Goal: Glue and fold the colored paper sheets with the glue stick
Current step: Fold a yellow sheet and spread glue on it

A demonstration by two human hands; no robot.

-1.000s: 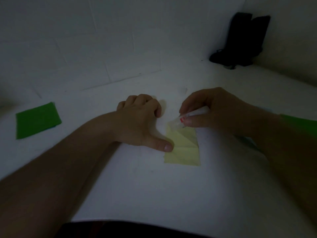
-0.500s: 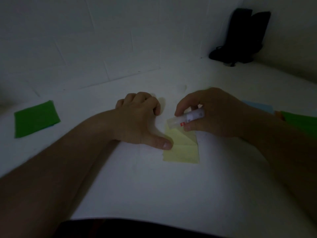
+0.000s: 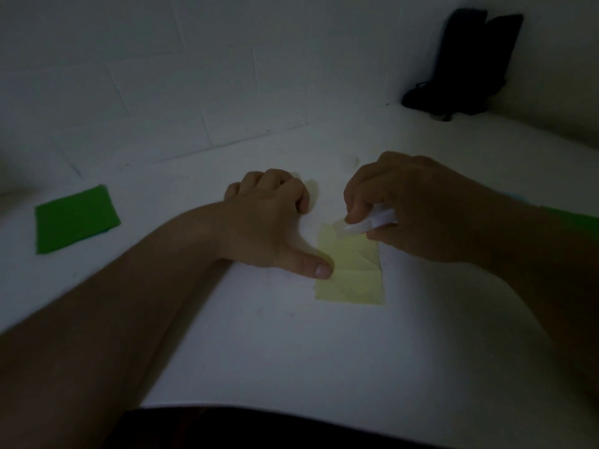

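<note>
**Glue stick held at the top edge of the yellow sheet**

At the bottom of the frame, a dark band of the person's clothing [image 3: 259, 429] crosses the lower edge, and both forearms reach up from it over the white table [image 3: 291, 351].

Just above the middle of the frame lies the yellow paper sheet [image 3: 353, 277], flat on the table and creased with fold lines. The left hand [image 3: 269, 228] rests beside it on the left: its thumb lies stretched out with the tip touching the sheet's left edge about halfway down, while the other fingers are curled under against the table and hold nothing.

The right hand [image 3: 418, 209] sits over the sheet's upper right corner. Its fingers and thumb are curled round the white glue stick [image 3: 369, 223], which pokes out leftward from the grip. The stick's tip meets the sheet at its top edge, left of the hand; the rest of the sheet lies below the grip, uncovered.

At the left of the frame, well apart from both hands, a green paper sheet [image 3: 74, 218] lies flat. Behind the right wrist, at the right edge, a strip of more green paper [image 3: 573, 222] shows.

In the upper right corner, a dark object [image 3: 466, 59] stands against the white wall [image 3: 194, 76]; dim light hides what it is.
</note>
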